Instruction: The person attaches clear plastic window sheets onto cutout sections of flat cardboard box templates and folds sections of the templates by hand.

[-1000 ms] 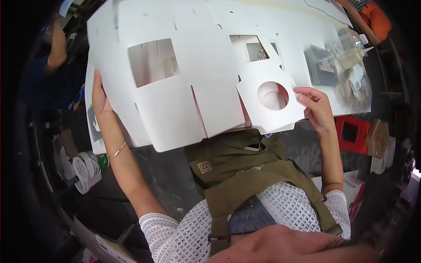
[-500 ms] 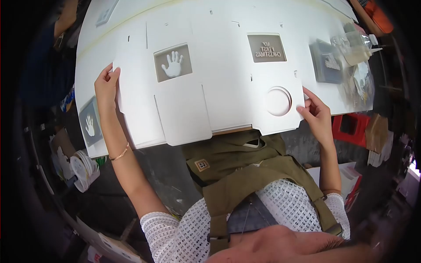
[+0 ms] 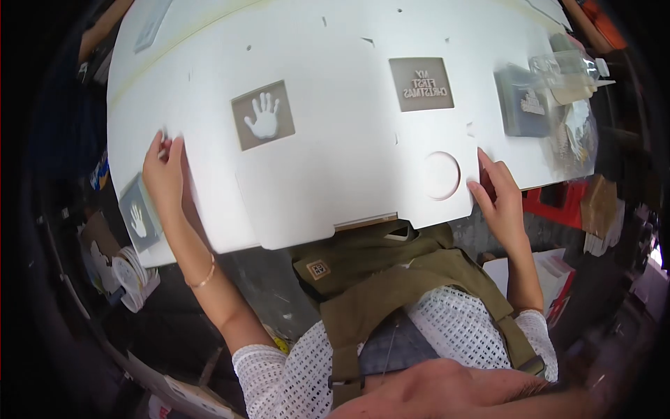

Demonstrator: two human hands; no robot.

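Note:
A large white die-cut cardboard sheet (image 3: 349, 153) lies in front of me, its flaps reaching past the table's near edge. Through one square window shows a grey panel with a raised white handprint (image 3: 262, 117); another frames a grey panel with mirrored "MY FIRST CHRISTMAS" lettering (image 3: 424, 85). Near the right flap is a round recess (image 3: 442, 175). At the sheet's left edge, my left hand (image 3: 166, 171) has thumb and fingers apart, slightly blurred. My right hand (image 3: 499, 195) holds the right edge, thumb on top; its fingertips are partly hidden.
Left of the sheet lies another handprint panel (image 3: 141, 213). On the right are a dark lettered panel (image 3: 522, 101), a bottle of pale liquid (image 3: 569, 89) and clear plastic bags (image 3: 576, 140). A red stool (image 3: 555, 202) stands below the table. Other people's arms show at both upper corners.
The cardboard sheet has come down and toward me, lying flatter around the panels. My left hand has moved lower and its fingers have parted from the edge. The right hand has shifted slightly down.

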